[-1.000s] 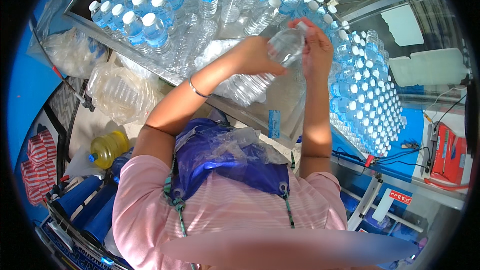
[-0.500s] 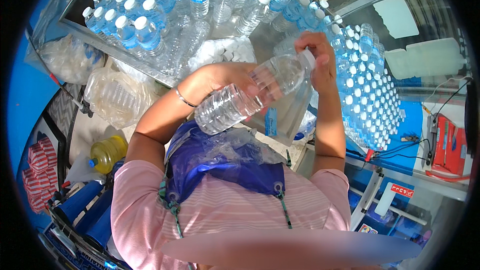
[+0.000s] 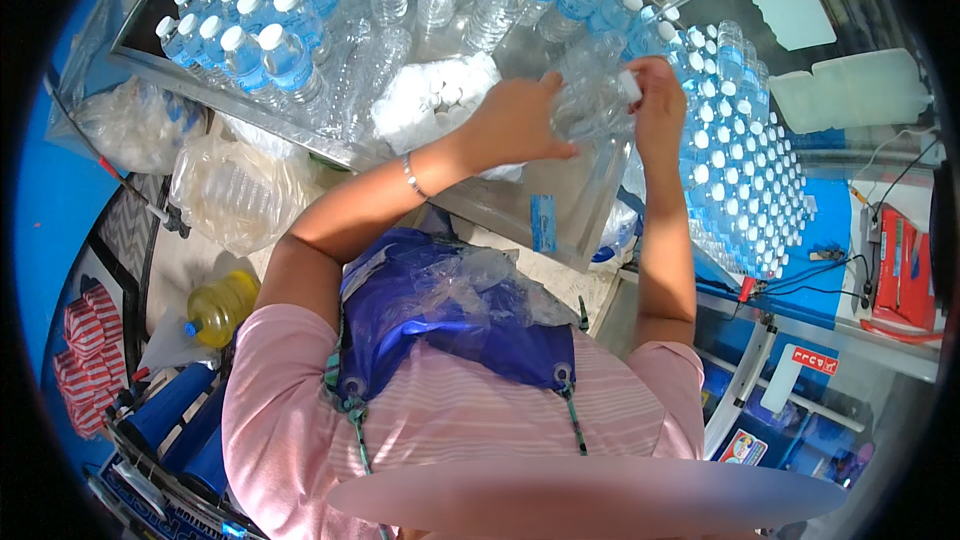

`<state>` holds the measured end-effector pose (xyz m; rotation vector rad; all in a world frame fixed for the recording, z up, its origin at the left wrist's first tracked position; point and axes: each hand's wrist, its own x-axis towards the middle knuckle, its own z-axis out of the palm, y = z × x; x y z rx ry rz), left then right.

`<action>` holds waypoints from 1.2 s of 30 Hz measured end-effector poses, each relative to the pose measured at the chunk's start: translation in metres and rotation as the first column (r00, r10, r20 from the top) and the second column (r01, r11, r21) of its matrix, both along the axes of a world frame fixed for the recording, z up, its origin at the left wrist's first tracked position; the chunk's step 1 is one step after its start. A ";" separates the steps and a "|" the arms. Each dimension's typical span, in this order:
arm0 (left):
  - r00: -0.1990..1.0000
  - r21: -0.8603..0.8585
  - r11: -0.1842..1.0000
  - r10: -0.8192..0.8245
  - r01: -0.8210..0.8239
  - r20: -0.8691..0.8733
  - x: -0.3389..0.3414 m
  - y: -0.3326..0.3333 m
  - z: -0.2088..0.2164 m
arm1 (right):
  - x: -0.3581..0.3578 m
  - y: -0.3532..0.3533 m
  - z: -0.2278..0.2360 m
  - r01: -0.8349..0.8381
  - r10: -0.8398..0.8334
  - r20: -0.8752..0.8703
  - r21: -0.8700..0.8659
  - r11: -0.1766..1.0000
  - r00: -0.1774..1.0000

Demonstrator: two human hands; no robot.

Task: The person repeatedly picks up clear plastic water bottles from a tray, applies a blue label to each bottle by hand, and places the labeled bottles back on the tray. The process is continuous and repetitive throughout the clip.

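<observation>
A clear plastic bottle [image 3: 590, 110] with a white cap [image 3: 629, 87] is tilted over the metal tray [image 3: 575, 175], cap end toward the right. My left hand [image 3: 510, 120] is closed around its body, thumb on the near side and fingers on the far side. At the cap, my right hand [image 3: 660, 105] has its fingers bent and pinched against the side. Just left of my left hand lies a white bag [image 3: 400, 100] with loose white caps [image 3: 447, 93] in it. A blue label [image 3: 542, 223] lies on the tray's near part.
Many capped, blue-labelled bottles [image 3: 290, 50] stand in the tray's far left; unlabelled bottles [image 3: 375, 65] lie beside them. More capped bottles [image 3: 740, 170] are packed at the right. A plastic bag [image 3: 235, 185] and a yellow jug [image 3: 222, 308] sit at the left. Cables [image 3: 815, 285] run at the far right.
Both hands have moved farther from my body with the bottle. The bottle now appears foreshortened over the tray, and my left forearm is stretched farther forward.
</observation>
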<state>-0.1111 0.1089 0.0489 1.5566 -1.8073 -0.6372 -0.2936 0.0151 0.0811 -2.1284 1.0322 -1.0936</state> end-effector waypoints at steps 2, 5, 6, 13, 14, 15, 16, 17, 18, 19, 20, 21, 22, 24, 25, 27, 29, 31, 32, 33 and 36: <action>0.991 -0.090 0.994 0.046 -0.057 -0.124 -0.011 -0.020 -0.025 | -0.027 0.014 -0.027 0.014 -0.069 0.274 0.195 0.981 0.959; 0.969 -0.179 0.979 0.058 -0.103 -0.241 -0.015 -0.052 -0.065 | -0.055 0.063 -0.093 0.217 -0.131 -0.437 0.152 0.964 0.890; 0.964 -0.188 0.976 0.056 -0.108 -0.261 -0.016 -0.059 -0.077 | -0.061 0.082 -0.117 0.175 -0.086 -0.504 0.133 0.976 0.859; 0.935 -0.301 0.934 0.079 -0.191 -0.347 -0.027 -0.080 -0.121 | -0.078 0.131 -0.193 0.160 -0.199 -0.524 -0.120 0.980 0.828; 0.947 -0.319 0.924 0.112 -0.211 -0.300 -0.030 -0.081 -0.124 | -0.077 0.129 -0.195 0.181 -0.209 -0.497 -0.104 0.978 0.842; 0.958 -0.346 0.912 0.136 -0.220 -0.251 -0.031 -0.081 -0.127 | -0.076 0.126 -0.196 0.189 -0.211 -0.463 -0.094 0.977 0.861; 0.959 -0.289 0.936 0.131 -0.203 -0.250 -0.032 -0.081 -0.129 | -0.074 0.123 -0.197 0.198 -0.214 -0.427 -0.084 0.977 0.878; 0.962 -0.238 0.955 0.115 -0.175 -0.246 -0.032 -0.081 -0.130 | -0.072 0.120 -0.197 0.201 -0.212 -0.424 -0.071 0.977 0.880; 0.967 -0.173 0.973 0.114 -0.155 -0.227 -0.031 -0.080 -0.130 | -0.070 0.117 -0.195 0.206 -0.212 -0.421 -0.060 0.977 0.882; 0.964 -0.198 0.969 0.094 -0.145 -0.248 -0.029 -0.079 -0.127 | -0.069 0.115 -0.192 0.235 -0.219 -0.435 -0.017 0.972 0.873; 0.963 -0.204 0.968 0.094 -0.148 -0.253 -0.028 -0.075 -0.123 | -0.067 0.113 -0.188 0.271 -0.248 -0.305 0.035 0.962 0.920; 0.963 -0.161 0.978 0.092 -0.136 -0.252 -0.026 -0.072 -0.117 | -0.065 0.110 -0.182 0.315 -0.289 -0.191 0.121 0.941 0.938; 0.976 -0.153 0.970 0.167 -0.188 -0.140 -0.023 -0.067 -0.109 | -0.062 0.106 -0.174 0.347 -0.335 -0.087 0.227 0.910 0.938; 0.956 -0.041 0.963 0.270 -0.267 0.115 -0.018 -0.050 -0.092 | -0.061 0.097 -0.150 0.326 -0.329 -0.016 0.184 0.927 0.944; 0.981 0.074 0.978 0.194 -0.193 -0.005 -0.015 -0.039 -0.083 | -0.058 0.092 -0.138 0.321 -0.328 0.018 0.170 0.932 0.944; 0.958 0.245 0.969 0.085 -0.017 -0.273 -0.014 -0.019 -0.071 | -0.044 0.086 -0.119 0.215 -0.240 0.158 0.159 0.964 0.958; 0.669 0.281 0.889 -0.039 0.363 -0.742 -0.020 -0.010 -0.064 | -0.028 0.083 -0.107 0.193 -0.229 0.231 0.166 0.967 0.946; 0.580 0.273 0.846 -0.052 0.458 -0.813 -0.021 -0.009 -0.062 | -0.012 0.079 -0.106 0.205 -0.247 0.228 0.194 0.959 0.942; 0.626 0.271 0.881 -0.037 0.389 -0.779 -0.022 -0.010 -0.063 | -0.008 0.077 -0.105 0.208 -0.274 0.229 0.274 0.939 0.934; 0.710 0.325 0.889 0.001 0.321 -0.704 -0.019 -0.012 -0.062 | -0.006 0.074 -0.105 0.166 -0.252 0.216 0.348 0.923 0.943; 0.817 0.337 0.922 0.042 0.190 -0.575 -0.005 -0.010 -0.059 | -0.011 0.065 -0.093 0.036 -0.223 0.276 0.552 0.833 0.935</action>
